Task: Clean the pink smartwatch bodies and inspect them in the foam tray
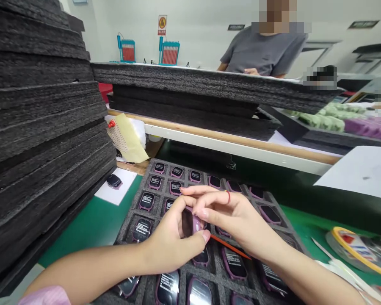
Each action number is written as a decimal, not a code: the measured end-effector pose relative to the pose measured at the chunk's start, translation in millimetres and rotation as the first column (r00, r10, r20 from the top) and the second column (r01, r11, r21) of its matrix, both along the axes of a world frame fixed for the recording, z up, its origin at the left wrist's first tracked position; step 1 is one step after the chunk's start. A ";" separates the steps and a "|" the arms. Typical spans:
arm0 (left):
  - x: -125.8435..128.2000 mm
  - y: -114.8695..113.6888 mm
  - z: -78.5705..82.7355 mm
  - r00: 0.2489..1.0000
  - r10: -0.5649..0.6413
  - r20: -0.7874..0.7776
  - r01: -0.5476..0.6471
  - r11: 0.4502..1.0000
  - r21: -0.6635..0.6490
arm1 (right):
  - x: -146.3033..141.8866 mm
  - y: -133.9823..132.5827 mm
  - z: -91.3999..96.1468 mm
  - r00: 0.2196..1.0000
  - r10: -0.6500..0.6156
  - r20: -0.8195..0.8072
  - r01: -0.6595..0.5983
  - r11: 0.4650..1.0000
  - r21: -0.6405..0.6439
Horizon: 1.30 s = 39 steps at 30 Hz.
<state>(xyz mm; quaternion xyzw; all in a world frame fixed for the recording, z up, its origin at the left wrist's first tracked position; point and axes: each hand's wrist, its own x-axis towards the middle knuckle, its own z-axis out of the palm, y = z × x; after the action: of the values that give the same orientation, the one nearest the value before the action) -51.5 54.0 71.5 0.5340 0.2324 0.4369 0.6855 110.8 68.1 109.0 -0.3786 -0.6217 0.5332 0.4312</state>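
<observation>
A purple smartwatch body (188,222) without a strap is gripped in my left hand (174,237), its dark screen facing left and its side with a button turned toward my thumb. Above the foam tray, my right hand (231,216) pinches at the watch's upper edge with thumb and forefinger; a red ring is on one finger. An orange stick (230,246) slants out beneath my right hand; whether that hand holds it I cannot tell. Below both hands, the grey foam tray (128,226) carries purple watches in separate pockets, several showing white text, such as one watch (234,263) at the right.
Tall stacked black foam sheets (44,127) stand at the left. Another watch (114,181) lies on white paper (122,195). More foam sheets (190,84) rest on the shelf ahead, a person (263,51) behind them. Tape rolls (352,250) and tweezers (322,248) lie at the right.
</observation>
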 end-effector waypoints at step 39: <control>-129.0 35.5 -29.5 0.178 0.580 -0.795 -0.216 0.811 0.544 | 79.7 -42.9 -48.8 0.402 -0.293 0.867 -0.174 0.906 0.386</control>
<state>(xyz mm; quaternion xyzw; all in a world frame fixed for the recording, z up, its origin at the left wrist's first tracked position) -180.5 89.5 42.0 0.7018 0.6481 0.2345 0.1804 190.5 25.2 60.2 -0.5279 -0.8386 0.0764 0.1105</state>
